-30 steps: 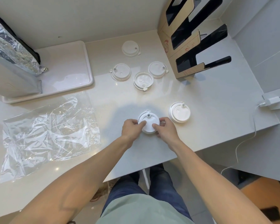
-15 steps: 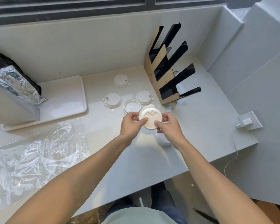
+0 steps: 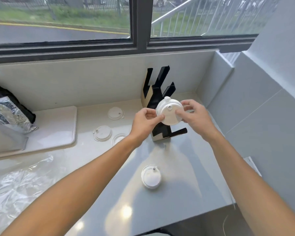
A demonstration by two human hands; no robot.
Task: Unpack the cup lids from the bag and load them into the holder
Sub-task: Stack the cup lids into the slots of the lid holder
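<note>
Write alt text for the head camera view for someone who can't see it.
Left hand and right hand hold a white lid up in front of a black holder on a counter below a window. More lids lie on the counter, with a clear bag at left.

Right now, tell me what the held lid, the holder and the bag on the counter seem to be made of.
Held lid: white moulded plastic, likely; smooth, matte, with a raised spout.
Holder: apparently cardboard; tan sides, black inner faces, flat folded panels.
Bag: thin clear plastic film; crinkled, glossy, see-through.
The left hand and right hand both grip the lid.
</note>
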